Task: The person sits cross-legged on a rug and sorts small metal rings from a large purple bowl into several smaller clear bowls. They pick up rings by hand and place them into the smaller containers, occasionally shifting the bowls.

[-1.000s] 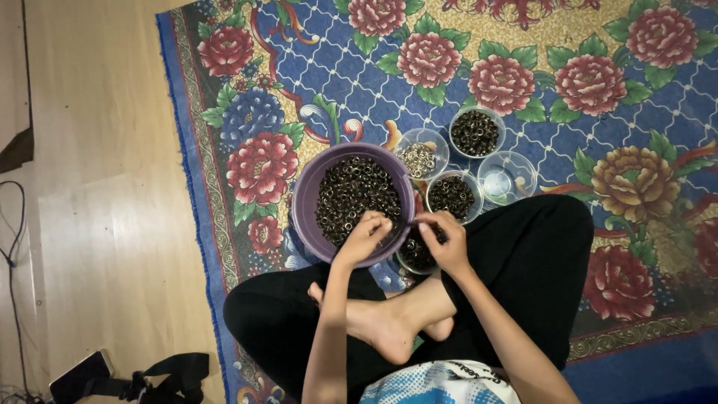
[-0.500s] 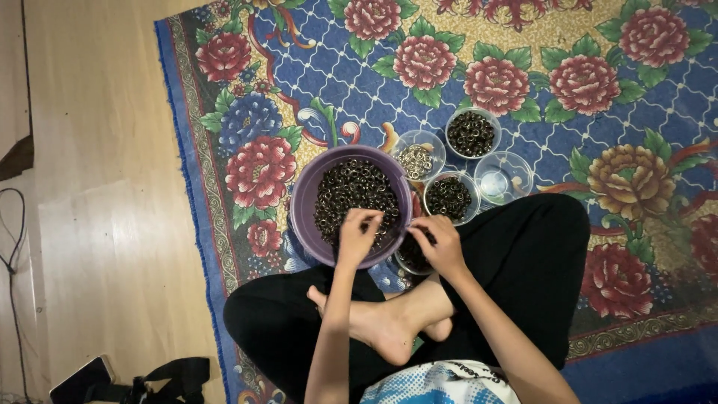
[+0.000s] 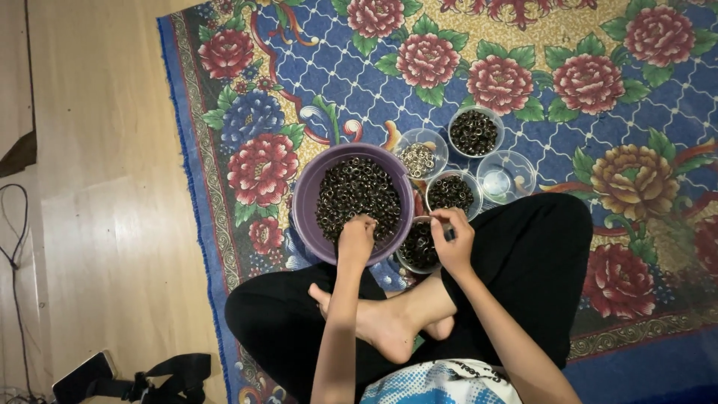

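Observation:
I sit cross-legged on a flowered rug. A purple bowl [image 3: 308, 196] full of small dark metal rings stands in front of my legs. My left hand [image 3: 356, 238] reaches into its near edge, fingers curled down among the rings. Just right of it, my right hand [image 3: 453, 241] hovers over a small clear bowl [image 3: 417, 247] of dark rings, fingertips pinched together on something too small to make out.
Several more small clear bowls sit beyond: one with pale rings [image 3: 419, 155], two with dark rings [image 3: 474, 132] [image 3: 451, 191], one nearly bare [image 3: 507, 176]. Wooden floor [image 3: 105, 209] lies left of the rug, with a black strap and phone [image 3: 82, 376] at bottom left.
My left hand has moved from the purple bowl's rim into the rings. The right hand stays over the small bowl.

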